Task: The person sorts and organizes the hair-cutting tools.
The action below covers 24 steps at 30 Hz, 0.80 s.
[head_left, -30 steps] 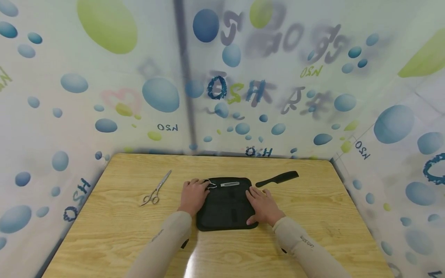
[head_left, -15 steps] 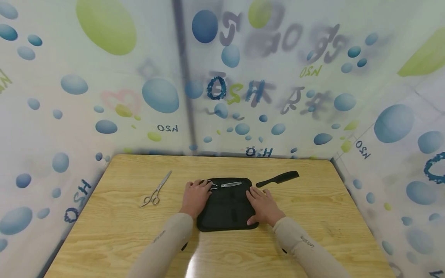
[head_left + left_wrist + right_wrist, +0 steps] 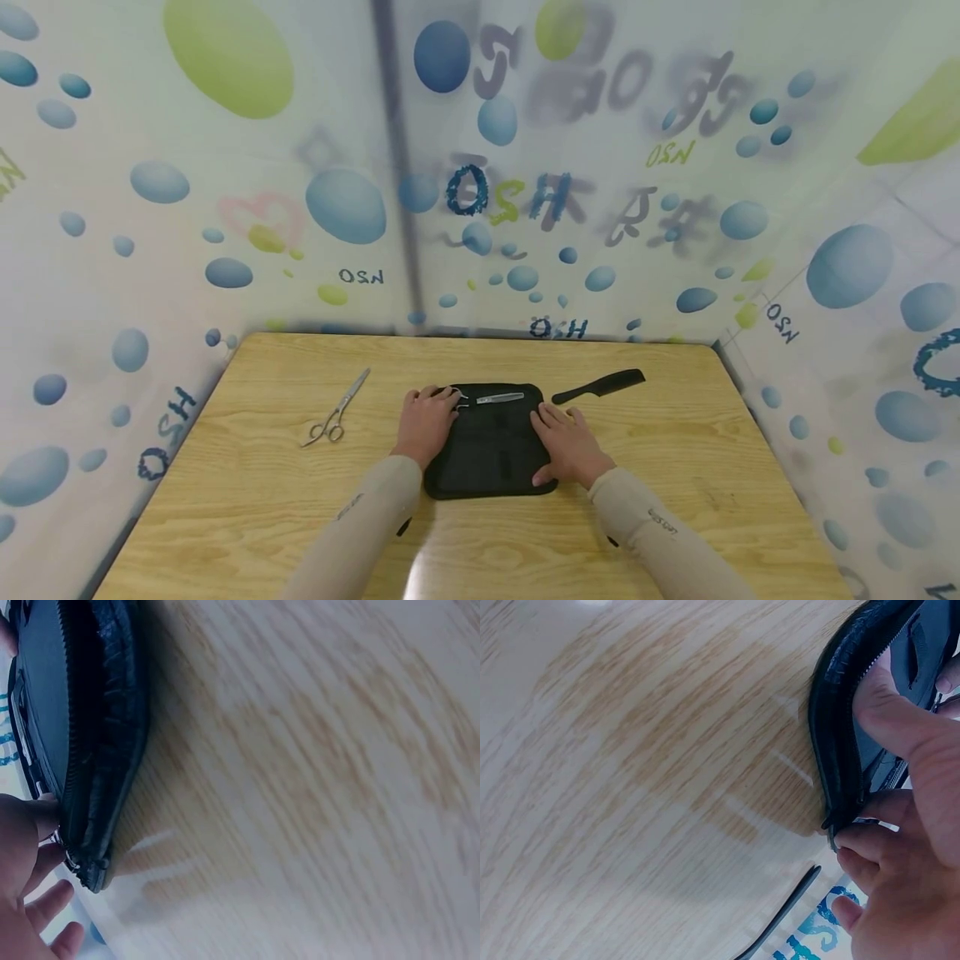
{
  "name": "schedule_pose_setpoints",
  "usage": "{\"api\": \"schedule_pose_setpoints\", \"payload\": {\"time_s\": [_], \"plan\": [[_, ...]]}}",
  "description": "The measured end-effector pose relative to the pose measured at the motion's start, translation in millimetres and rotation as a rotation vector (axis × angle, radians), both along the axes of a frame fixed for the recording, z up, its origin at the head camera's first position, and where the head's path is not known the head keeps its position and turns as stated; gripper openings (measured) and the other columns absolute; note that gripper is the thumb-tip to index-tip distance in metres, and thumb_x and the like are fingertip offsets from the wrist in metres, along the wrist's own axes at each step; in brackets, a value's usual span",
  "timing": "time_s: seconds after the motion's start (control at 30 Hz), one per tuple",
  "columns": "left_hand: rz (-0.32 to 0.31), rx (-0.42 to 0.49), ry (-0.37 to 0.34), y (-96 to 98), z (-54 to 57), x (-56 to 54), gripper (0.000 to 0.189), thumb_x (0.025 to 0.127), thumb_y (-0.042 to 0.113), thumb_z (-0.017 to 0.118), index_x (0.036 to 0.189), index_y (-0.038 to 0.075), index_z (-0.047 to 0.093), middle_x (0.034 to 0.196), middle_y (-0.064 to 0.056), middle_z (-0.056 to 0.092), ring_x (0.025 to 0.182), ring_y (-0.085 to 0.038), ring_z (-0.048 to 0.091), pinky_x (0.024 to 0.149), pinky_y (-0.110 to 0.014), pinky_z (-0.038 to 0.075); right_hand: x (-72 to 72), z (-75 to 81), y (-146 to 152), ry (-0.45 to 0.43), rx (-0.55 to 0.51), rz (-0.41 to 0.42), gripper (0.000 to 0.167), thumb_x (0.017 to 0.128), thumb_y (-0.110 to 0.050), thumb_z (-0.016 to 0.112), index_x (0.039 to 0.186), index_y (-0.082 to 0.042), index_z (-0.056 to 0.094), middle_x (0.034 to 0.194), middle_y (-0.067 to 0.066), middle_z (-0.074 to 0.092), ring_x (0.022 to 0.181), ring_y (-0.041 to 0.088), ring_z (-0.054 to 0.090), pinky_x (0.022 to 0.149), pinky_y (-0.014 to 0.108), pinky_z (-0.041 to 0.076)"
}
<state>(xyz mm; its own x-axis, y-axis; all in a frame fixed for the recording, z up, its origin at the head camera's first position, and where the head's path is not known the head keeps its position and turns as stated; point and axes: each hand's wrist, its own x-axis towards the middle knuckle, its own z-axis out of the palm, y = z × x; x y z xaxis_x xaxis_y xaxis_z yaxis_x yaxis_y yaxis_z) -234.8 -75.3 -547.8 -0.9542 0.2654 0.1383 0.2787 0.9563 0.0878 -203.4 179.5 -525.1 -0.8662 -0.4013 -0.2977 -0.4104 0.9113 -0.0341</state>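
"Scissors [image 3: 501,398]: location?"
"Inside black case [image 3: 491,495], along far edge, blades pointing right. Left hand [image 3: 426,425] nearer, pinching their handle end."
"Right hand [image 3: 570,446]?"
"Clamped on the case's right rim."

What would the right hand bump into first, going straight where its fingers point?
The right hand touches the black case; first ahead is probably the tip of the silver scissors lying on it, though depth is unclear.
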Motion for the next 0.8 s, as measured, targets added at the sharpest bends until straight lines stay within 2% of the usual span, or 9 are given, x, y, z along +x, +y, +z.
{"api": "schedule_pose_setpoints", "payload": {"time_s": [0.3, 0.5, 0.8], "plan": [[-0.008, 0.079, -0.037, -0.1, 1.0, -1.5, 0.037, 0.093, 0.028, 0.066, 0.129, 0.021, 0.065, 0.135, -0.001, 0.063, 0.126, -0.027, 0.057, 0.1, -0.051, 0.044, 1.6, 1.6, 0, 0.001, -0.011, 0.001, 0.107, 0.069, -0.059, 0.078, 0.151, -0.007, 0.035, 0.16, 0.012, 0.028, 0.15, 0.027, 0.025, 0.118, 0.053, 0.019], [-0.013, 0.078, -0.05, -1.0, 0.4, -3.4, 0.036, 0.093, 0.029, 0.065, 0.129, 0.023, 0.065, 0.135, 0.0, 0.062, 0.125, -0.026, 0.056, 0.1, -0.05, 0.044, 1.1, 1.6, 1, 0.002, -0.022, 0.001, 0.107, 0.068, -0.06, 0.079, 0.151, -0.007, 0.035, 0.16, 0.012, 0.028, 0.15, 0.027, 0.025, 0.118, 0.054, 0.019], [-0.047, 0.095, -0.062, -5.3, 10.5, -3.4, 0.037, 0.091, 0.027, 0.068, 0.127, 0.019, 0.066, 0.133, -0.003, 0.064, 0.124, -0.03, 0.057, 0.098, -0.053, 0.044, -1.3, 2.4, 2, -0.036, -0.038, -0.015, 0.107, 0.069, -0.059, 0.079, 0.152, -0.008, 0.033, 0.161, 0.013, 0.026, 0.15, 0.029, 0.023, 0.12, 0.055, 0.015]]}}
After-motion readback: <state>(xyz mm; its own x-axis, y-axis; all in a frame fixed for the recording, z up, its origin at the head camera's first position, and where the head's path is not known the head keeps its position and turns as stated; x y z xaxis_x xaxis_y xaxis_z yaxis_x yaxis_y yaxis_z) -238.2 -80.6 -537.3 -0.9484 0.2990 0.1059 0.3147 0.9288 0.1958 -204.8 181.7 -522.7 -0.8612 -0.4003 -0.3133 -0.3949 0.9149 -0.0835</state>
